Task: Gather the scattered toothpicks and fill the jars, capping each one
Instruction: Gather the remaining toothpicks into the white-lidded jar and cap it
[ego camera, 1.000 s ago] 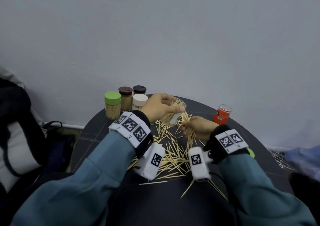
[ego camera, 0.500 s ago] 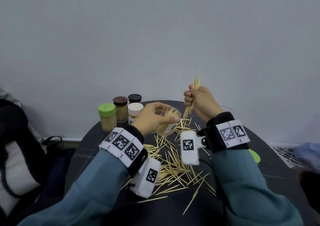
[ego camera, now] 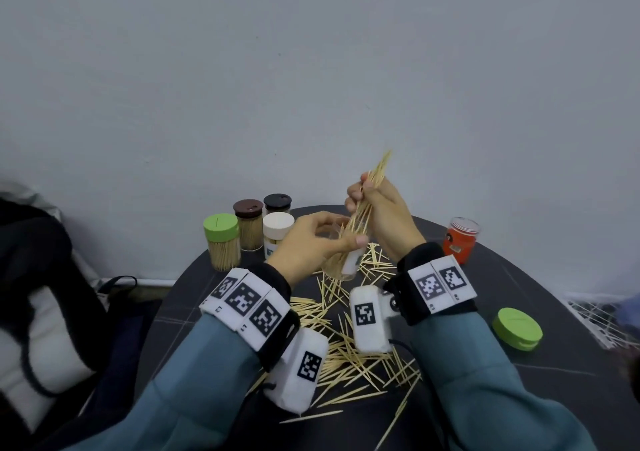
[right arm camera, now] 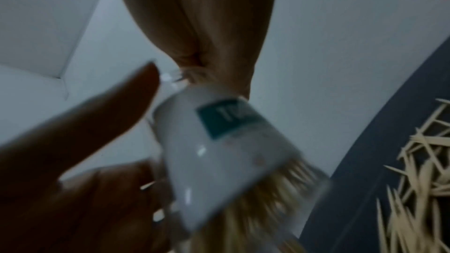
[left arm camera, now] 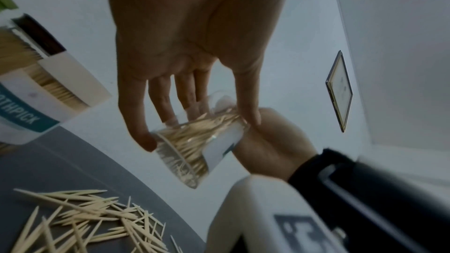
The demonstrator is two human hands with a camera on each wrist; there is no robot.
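My left hand (ego camera: 322, 239) grips a clear jar (ego camera: 346, 260) with a white label, tilted and part full of toothpicks; the left wrist view shows its fingers round the jar (left arm camera: 194, 145). My right hand (ego camera: 367, 197) pinches a bundle of toothpicks (ego camera: 375, 177) held upright, with the lower ends at the jar's mouth. In the right wrist view the labelled jar (right arm camera: 231, 151) is blurred. Loose toothpicks (ego camera: 346, 346) lie scattered on the dark round table (ego camera: 519, 398) between my wrists.
Capped jars stand at the back left: green lid (ego camera: 221, 229), brown lid (ego camera: 248, 208), black lid (ego camera: 277, 201), white lid (ego camera: 278, 223). A red uncapped jar (ego camera: 460, 239) stands at the back right. A loose green lid (ego camera: 517, 327) lies right. A bag (ego camera: 34, 312) sits left.
My right hand rose from the table with a bundle of toothpicks, then moved over to the jar's mouth. My left hand kept hold of the jar.
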